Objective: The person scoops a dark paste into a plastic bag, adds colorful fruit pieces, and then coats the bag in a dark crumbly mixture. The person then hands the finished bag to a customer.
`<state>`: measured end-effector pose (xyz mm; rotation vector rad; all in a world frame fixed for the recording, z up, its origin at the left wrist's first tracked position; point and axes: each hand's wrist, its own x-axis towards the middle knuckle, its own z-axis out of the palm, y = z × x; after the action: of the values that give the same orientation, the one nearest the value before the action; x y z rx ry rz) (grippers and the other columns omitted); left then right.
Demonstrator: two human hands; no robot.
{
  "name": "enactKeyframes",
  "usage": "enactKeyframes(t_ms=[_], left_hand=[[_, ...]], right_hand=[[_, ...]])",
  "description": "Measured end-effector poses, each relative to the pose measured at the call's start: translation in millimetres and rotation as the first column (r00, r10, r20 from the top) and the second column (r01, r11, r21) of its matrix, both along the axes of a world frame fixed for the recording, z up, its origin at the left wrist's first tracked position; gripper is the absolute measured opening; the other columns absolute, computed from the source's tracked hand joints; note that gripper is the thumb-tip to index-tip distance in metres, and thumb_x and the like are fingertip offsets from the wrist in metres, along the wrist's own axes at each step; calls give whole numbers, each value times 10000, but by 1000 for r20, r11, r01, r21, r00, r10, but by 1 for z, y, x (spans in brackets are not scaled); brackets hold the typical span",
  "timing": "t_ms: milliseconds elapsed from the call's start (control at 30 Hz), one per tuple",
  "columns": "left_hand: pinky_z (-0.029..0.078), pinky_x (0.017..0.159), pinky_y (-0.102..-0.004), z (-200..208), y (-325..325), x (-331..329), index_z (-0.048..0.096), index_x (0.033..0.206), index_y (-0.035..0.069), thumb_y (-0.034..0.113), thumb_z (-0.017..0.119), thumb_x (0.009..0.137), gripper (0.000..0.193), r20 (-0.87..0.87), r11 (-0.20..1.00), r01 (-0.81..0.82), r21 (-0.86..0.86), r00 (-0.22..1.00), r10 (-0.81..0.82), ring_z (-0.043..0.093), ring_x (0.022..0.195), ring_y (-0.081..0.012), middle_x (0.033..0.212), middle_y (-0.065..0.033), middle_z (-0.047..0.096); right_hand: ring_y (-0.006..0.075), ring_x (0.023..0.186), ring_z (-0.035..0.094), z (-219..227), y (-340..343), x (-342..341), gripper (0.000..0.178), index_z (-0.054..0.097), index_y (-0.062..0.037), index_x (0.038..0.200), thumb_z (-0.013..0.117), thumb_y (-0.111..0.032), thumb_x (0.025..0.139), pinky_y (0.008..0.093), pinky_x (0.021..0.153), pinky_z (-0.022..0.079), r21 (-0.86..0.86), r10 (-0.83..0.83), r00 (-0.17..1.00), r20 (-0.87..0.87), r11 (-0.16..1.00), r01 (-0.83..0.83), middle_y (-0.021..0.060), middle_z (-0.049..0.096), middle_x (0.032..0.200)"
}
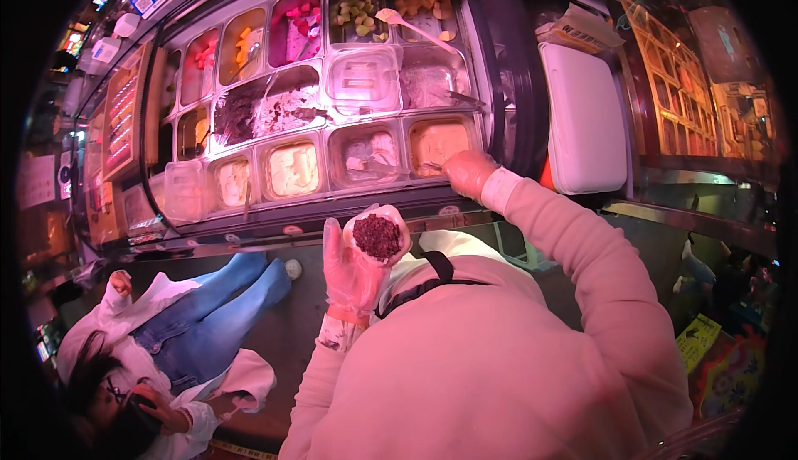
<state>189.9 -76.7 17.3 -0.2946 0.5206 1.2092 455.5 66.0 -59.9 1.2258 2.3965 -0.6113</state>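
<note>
My left hand (353, 273), in a clear plastic glove, holds up a soft white wrapper (402, 221) in front of the counter. A mound of dark purple, grainy filling (376, 237) lies on the wrapper. At the front right of the counter, my right hand (470, 174), also gloved, is closed at the near edge of a tub of orange-tan paste (440, 142). A utensil tip shows in the paste beside its fingers, but the grip itself is hidden. Left of that tub stands one with pale pink contents (371, 151), then a tub of cream-coloured paste (293, 169).
Further tubs hold dark and white shreds (287, 103), pink cubes (301, 24) and green pieces (359, 18). A wooden spoon (413, 24) lies across the back tubs. Right of them is a white lidded box (584, 119). A person (183, 319) in jeans is at the lower left.
</note>
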Motion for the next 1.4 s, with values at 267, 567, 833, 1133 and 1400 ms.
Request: enactKeyframes(t_ms=[267, 567, 833, 1133, 1400], left_hand=[[425, 1180, -489, -7, 1, 8, 471, 1465, -70, 525, 519, 1079, 711, 54, 999, 10, 49, 998, -12, 576, 1340, -310, 1438, -190, 593], [461, 1153, -496, -13, 36, 18, 501, 1458, -31, 536, 567, 1053, 699, 101, 995, -7, 102, 995, -3, 586, 1336, -314, 1435, -185, 603], [486, 1140, -496, 9, 73, 34, 543, 1421, 45, 523, 555, 1066, 595, 65, 989, -31, 142, 998, 22, 604, 1325, -269, 1407, -114, 628], [420, 1173, -455, -12, 86, 46, 527, 1448, 17, 736, 466, 1006, 846, 0, 979, -34, 203, 999, 34, 571, 1316, -284, 1414, -132, 609], [362, 1208, -547, 30, 96, 17, 416, 1545, 14, 798, 463, 964, 976, -34, 963, -77, 259, 995, 89, 509, 1391, -362, 1513, -164, 531]], right_hand=[[195, 489, 588, -25, 20, 20, 102, 734, 15, 810, 690, -68, 851, 372, 464, 448, -621, -733, 679, -39, 550, 558, 85, 618, 608], [49, 405, 303, 41, -28, 47, 84, 637, -65, 958, 681, -126, 995, 226, 385, 297, -959, -959, -132, 252, -265, 98, -40, 428, 612], [45, 558, 530, 128, -76, 32, 239, 757, 30, 1168, 739, -117, 980, 246, 489, 417, -830, -943, -37, -331, 272, 488, -54, 599, 691], [254, 529, 595, 113, -104, -47, 648, 586, -3, 1458, 697, -37, 820, 391, 495, 483, 494, -62, 885, -462, 811, 315, 110, 495, 745], [160, 493, 507, 135, -108, -54, 605, 622, 34, 1409, 637, -45, 809, 322, 451, 423, 644, 205, 910, -362, 760, 85, 34, 428, 716]])
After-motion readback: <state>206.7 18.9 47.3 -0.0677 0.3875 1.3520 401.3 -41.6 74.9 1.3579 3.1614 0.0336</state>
